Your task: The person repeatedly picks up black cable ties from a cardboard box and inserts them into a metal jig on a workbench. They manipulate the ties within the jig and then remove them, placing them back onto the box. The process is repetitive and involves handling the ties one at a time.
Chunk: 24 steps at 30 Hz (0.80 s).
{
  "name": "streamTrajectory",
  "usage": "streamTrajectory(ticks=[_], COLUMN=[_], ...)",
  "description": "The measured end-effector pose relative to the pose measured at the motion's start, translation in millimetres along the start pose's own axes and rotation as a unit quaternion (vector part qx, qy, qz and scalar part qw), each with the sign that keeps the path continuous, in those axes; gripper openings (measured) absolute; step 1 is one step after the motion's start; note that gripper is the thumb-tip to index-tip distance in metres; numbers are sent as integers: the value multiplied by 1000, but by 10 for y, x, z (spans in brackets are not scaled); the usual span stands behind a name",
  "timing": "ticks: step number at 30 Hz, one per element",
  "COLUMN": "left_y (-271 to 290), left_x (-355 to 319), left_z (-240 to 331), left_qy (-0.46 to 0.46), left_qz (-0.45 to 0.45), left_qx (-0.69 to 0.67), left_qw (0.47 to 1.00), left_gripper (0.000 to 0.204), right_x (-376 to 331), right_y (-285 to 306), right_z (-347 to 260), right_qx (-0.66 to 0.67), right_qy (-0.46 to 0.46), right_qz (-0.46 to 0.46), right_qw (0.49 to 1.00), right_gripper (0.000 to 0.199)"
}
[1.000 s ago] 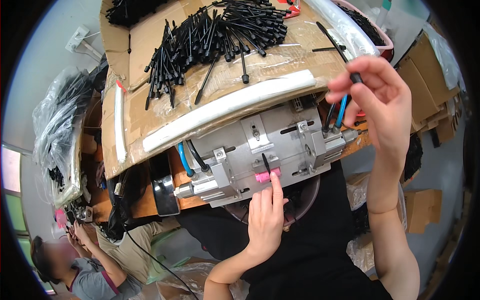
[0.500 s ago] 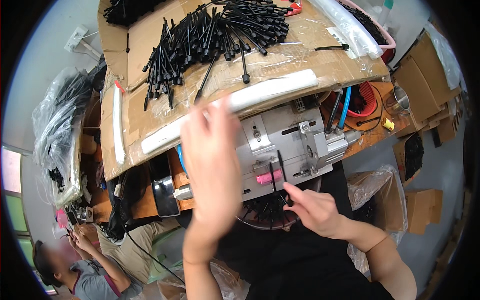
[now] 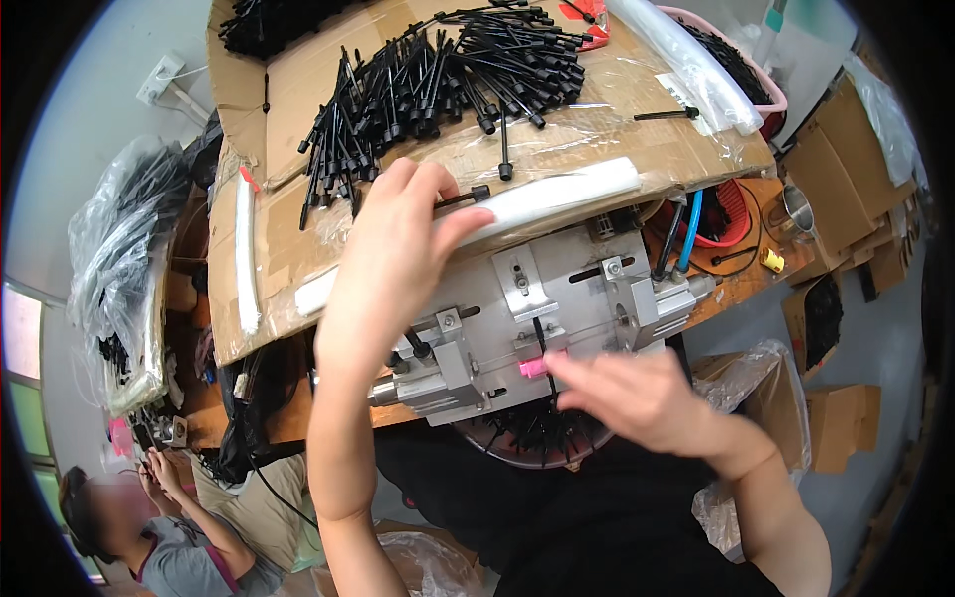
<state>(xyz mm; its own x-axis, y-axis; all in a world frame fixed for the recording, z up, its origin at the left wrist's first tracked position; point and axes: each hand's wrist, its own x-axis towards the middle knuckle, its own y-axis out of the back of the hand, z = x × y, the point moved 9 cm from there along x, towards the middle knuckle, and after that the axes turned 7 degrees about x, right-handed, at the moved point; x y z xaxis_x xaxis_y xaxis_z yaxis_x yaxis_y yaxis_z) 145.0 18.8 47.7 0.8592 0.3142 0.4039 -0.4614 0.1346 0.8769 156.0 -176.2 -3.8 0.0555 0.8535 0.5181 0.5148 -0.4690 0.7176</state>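
My left hand [image 3: 398, 234] is over the front of the cardboard work surface, its fingers and thumb around a thin black rod with a knobbed end [image 3: 479, 192]. Below it, a metal fixture [image 3: 487, 343] with clamp blocks on both sides carries a pink block [image 3: 534, 368]. Another black rod [image 3: 540, 333] stands in the fixture, running down past the pink block. Beside that block is my right hand [image 3: 632, 398], slightly blurred, with fingers stretched out and the fingertips close to the rod. Whether they touch it I cannot tell.
A heap of black knobbed rods [image 3: 438, 85] covers the cardboard [image 3: 557, 144]. White padded strips [image 3: 587, 184] edge it. Under the fixture, a round container [image 3: 477, 438] holds more rods. Blue tubing [image 3: 688, 229] and a red basket [image 3: 734, 214] are at right. Another person [image 3: 199, 537] sits at lower left.
My left hand has moved up and left from the fixture, uncovering its left clamp, and now has a rod. The rod pinched in my right hand is no longer seen there; its fingers have stretched out.
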Motion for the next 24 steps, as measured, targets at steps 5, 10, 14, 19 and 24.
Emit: streamTrajectory(ticks=[5, 10, 14, 19, 24], left_y=[80, 208, -268, -759, -877], left_x=[-50, -835, -1567, -1621, -1522], left_z=[266, 513, 846, 1083, 1132], left_qy=[23, 101, 101, 86, 66], left_qz=[83, 160, 121, 26, -5], left_qx=[75, 12, -5, 54, 65], left_qw=[993, 982, 987, 994, 996], left_gripper=[21, 21, 53, 57, 58], right_x=[1118, 1630, 1435, 913, 430], right_y=[542, 358, 723, 1049, 1155], right_z=[405, 871, 796, 756, 594], right_qx=[-214, -32, 264, 394, 405], right_qy=[81, 102, -88, -142, -136], right_qz=[109, -40, 47, 127, 187], right_qw=[968, 993, 960, 899, 885], right_gripper=[19, 13, 20, 29, 24])
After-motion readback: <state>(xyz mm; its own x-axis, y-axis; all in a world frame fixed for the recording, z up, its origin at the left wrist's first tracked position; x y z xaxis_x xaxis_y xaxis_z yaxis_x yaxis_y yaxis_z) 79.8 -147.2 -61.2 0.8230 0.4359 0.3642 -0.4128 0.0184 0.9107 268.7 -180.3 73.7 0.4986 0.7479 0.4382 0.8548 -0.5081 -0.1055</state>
